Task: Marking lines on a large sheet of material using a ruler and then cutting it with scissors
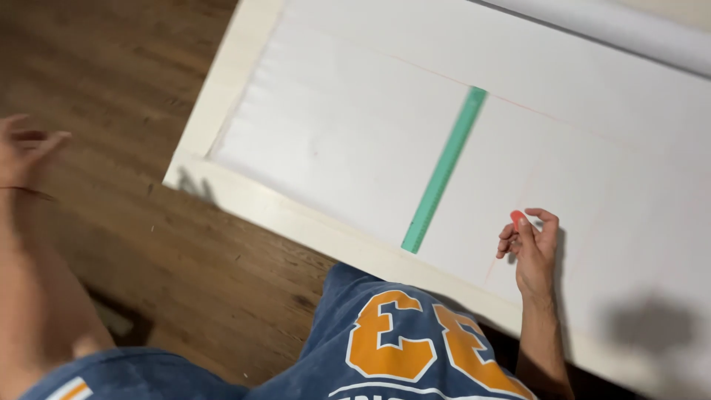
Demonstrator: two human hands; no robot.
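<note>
A small red piece of chalk point(516, 218) is pinched between the thumb and fingers of the right hand point(532, 248), which is held over the white sheet point(355, 126) near its lower edge. The left hand point(22, 152) is seen open, fingers spread, well off to the side above the wooden floor point(133, 222); nothing is held in it, though it is blurred. A green ruler point(443, 172) lies flat on the sheet, running from a faint red line near the top down to the pale board point(222, 81) under the sheet, just beside the right hand but not touched by it.

The ruler is not pinned down by either hand, so it could be nudged out of line by a brush of the right wrist, and any stroke drawn along it would probably go crooked. The chalk could be judged likely to snap or smear if pressed hard. A knee in blue printed shorts point(400, 348) is set close against the board's edge, and a jolt from it might shift the sheet.
</note>
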